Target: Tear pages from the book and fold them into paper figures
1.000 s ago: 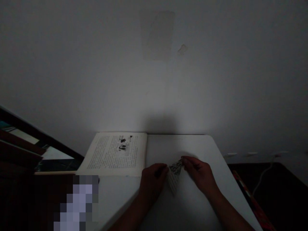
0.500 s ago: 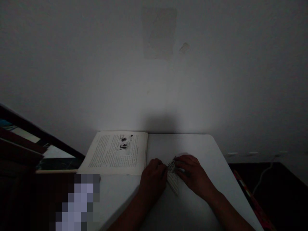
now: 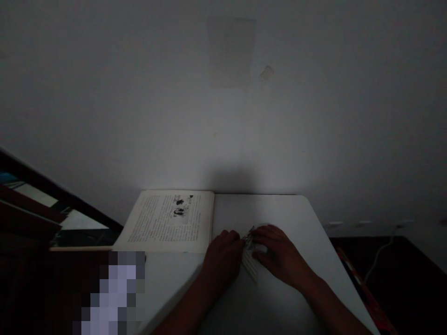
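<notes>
A small folded piece of printed paper [image 3: 249,266] lies between my hands over the white table [image 3: 272,302], one pointed corner toward me. My left hand [image 3: 225,256] is closed at the paper's left edge, its fingertips curled and partly hidden. From the right, my right hand [image 3: 275,251] has its fingers bent over the paper's upper part, with the thumb set apart below them. Dim light hides the details of the folds.
An open book [image 3: 164,223] with printed text and a small picture lies at the table's back left. Behind the table rises a pale wall [image 3: 230,125]. A white cable [image 3: 379,256] hangs at the right, beyond the table's edge.
My right thumb has moved away from the fingers, and the right fingertips have shifted slightly left along the paper. My left hand stays almost where it was.
</notes>
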{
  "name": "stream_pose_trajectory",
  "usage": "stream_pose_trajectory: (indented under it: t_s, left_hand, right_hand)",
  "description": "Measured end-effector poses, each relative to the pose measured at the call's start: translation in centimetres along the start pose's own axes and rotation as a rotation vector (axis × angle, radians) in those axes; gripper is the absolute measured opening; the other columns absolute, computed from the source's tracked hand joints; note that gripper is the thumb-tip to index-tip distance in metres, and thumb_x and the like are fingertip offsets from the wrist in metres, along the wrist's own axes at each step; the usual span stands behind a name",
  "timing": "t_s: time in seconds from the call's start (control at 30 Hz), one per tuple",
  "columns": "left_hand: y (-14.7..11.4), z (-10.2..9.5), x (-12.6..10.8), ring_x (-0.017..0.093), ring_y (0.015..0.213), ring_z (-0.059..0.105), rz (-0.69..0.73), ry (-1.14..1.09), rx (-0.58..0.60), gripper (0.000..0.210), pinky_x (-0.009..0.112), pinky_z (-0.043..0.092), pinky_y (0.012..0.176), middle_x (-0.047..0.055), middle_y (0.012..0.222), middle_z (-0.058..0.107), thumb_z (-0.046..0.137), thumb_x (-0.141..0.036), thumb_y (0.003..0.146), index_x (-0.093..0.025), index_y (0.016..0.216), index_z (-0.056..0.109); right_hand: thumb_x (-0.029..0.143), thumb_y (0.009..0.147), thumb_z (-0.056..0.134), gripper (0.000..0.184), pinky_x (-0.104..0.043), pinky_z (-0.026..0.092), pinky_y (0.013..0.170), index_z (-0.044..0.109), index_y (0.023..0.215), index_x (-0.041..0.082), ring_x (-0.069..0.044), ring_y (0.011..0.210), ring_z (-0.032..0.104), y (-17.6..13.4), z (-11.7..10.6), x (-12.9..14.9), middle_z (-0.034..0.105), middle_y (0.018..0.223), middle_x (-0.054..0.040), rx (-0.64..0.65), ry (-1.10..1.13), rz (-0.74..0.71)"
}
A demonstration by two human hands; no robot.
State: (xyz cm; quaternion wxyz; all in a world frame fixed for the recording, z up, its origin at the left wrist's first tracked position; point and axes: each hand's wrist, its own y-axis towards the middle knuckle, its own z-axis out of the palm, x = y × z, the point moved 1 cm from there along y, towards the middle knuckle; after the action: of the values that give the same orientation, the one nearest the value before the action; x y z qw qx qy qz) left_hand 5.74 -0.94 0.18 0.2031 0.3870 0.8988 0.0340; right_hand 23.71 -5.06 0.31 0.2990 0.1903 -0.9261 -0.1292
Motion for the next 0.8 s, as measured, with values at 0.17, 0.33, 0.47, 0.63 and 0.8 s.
stream_pose_trajectory:
  t_s: [0.17, 0.33, 0.47, 0.63, 0.8]
  left_hand:
    - [-0.3, -0.7, -0.3, 0.019, 0.086, 0.05, -0.012, -0.02, 0.037, 0.02, 0.033, 0.044, 0.078, 0.005, 0.093, 0.057, 0.046, -0.015, 0.084, -0.02, 0.097, 0.06]
    - [-0.7, -1.2, -0.7, 0.022, 0.093, 0.049, -0.056, -0.038, 0.069, 0.032, 0.037, 0.042, 0.083, 0.005, 0.102, 0.055, 0.058, -0.022, 0.074, -0.022, 0.106, 0.056]
    - [-1.1, -1.2, -1.0, 0.025, 0.096, 0.048, -0.075, -0.033, 0.078, 0.045, 0.041, 0.04, 0.086, 0.007, 0.108, 0.054, 0.064, -0.033, 0.068, -0.021, 0.11, 0.054]
    - [-1.5, -1.0, -1.2, 0.027, 0.101, 0.047, -0.118, -0.036, 0.087, 0.056, 0.044, 0.038, 0.089, 0.008, 0.114, 0.052, 0.066, -0.041, 0.064, -0.021, 0.115, 0.051]
    - [-1.6, -0.9, -1.1, 0.028, 0.105, 0.044, -0.114, -0.056, 0.089, 0.058, 0.045, 0.036, 0.092, 0.008, 0.119, 0.049, 0.063, -0.04, 0.067, -0.023, 0.12, 0.048]
  right_hand:
    - [0.027, 0.071, 0.066, 0.044, -0.051, 0.029, 0.101, 0.058, 0.113, 0.025, -0.026, 0.113, 0.049, -0.5, -0.1, 0.1, 0.058, 0.12, -0.0075, 0.059, -0.016, 0.046]
    - [0.035, 0.06, 0.072, 0.066, -0.053, 0.021, 0.105, 0.051, 0.121, 0.024, -0.028, 0.12, 0.043, -1.2, 0.1, 0.0, 0.051, 0.129, -0.0088, 0.104, -0.012, 0.073]
    - [0.037, 0.057, 0.073, 0.074, -0.053, 0.018, 0.106, 0.047, 0.125, 0.024, -0.029, 0.122, 0.04, -1.5, 0.1, 0.2, 0.048, 0.132, -0.0098, 0.109, -0.005, 0.072]
    - [0.039, 0.063, 0.07, 0.076, -0.052, 0.019, 0.106, 0.04, 0.131, 0.023, -0.03, 0.124, 0.038, -1.8, 0.3, 0.2, 0.045, 0.134, -0.0123, 0.095, 0.005, 0.033]
    - [0.027, 0.071, 0.065, 0.05, -0.052, 0.023, 0.105, 0.052, 0.12, 0.025, -0.028, 0.119, 0.043, -1.4, 0.0, 0.6, 0.053, 0.125, -0.009, 0.074, 0.01, 0.039]
